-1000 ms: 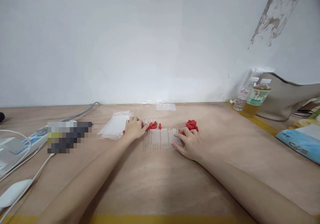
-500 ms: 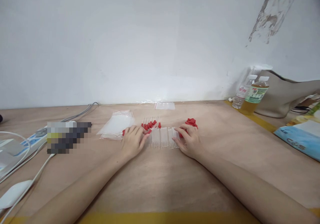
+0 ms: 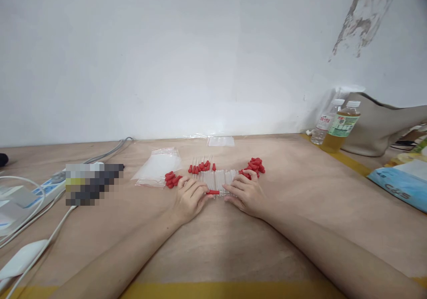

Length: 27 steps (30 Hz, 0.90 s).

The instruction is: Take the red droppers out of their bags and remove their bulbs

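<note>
My left hand (image 3: 191, 197) is closed on a red rubber dropper bulb (image 3: 212, 192), held sideways over the front of the row. My right hand (image 3: 246, 193) pinches a clear glass dropper tube (image 3: 223, 193), whose left end meets the bulb; how deep it sits I cannot tell. Beneath and behind lies a row of clear glass tubes (image 3: 216, 179). Several droppers with red bulbs (image 3: 202, 166) lie just beyond it. One pile of loose red bulbs (image 3: 171, 179) is beside my left hand, another pile (image 3: 256, 165) behind my right.
Clear plastic zip bags (image 3: 158, 165) lie at the left, and a smaller bag (image 3: 220, 141) by the wall. A power strip (image 3: 50, 185) with cables is far left. Two bottles (image 3: 340, 128), a grey bag (image 3: 367, 125) and a blue tissue pack (image 3: 396, 185) stand or lie right.
Both hands have come together at the front of the tube row. The left moved right with the red bulb; the right moved slightly left and now holds a glass tube against it.
</note>
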{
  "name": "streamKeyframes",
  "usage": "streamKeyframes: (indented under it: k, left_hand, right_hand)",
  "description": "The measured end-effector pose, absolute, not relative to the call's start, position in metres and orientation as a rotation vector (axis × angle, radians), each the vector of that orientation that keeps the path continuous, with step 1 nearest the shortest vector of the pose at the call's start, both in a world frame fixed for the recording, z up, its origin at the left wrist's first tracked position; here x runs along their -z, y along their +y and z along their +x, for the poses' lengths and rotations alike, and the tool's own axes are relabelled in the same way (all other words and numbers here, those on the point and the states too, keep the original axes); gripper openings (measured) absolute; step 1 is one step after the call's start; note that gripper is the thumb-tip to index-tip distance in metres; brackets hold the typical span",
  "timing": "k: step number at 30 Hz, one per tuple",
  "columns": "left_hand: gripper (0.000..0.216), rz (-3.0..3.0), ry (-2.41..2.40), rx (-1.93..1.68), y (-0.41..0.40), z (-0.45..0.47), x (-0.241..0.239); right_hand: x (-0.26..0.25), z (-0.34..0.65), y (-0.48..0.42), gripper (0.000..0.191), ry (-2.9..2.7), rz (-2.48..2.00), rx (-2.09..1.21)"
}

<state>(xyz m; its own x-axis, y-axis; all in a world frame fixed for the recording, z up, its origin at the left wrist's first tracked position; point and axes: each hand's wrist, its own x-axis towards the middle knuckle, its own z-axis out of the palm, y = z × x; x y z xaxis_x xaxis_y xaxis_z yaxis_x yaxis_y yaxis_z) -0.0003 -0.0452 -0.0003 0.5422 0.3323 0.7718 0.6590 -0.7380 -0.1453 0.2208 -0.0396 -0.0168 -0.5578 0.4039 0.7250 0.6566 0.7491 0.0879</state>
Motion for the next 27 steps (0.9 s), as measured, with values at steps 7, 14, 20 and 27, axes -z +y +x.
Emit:
streamKeyframes:
  k: [7,14,20,27]
  left_hand:
    - [0.016,-2.462,-0.851,0.942,-0.047,0.008,-0.002]
    - [0.011,-2.493,-0.827,0.815,-0.045,0.016,-0.001]
    - [0.019,-2.541,-0.864,0.679,-0.048,0.015,-0.006]
    - [0.023,-2.636,-0.88,0.626,-0.049,0.011,-0.009]
  right_hand:
    - [0.019,0.216,-0.041,0.02,-2.247,-0.812,0.468]
    - [0.018,0.21,-0.044,0.02,-2.231,-0.789,0.47]
    - [0.015,0.209,-0.047,0.021,-2.215,-0.749,0.498]
    - [0.015,0.213,-0.047,0.016,-2.184,-0.684,0.655]
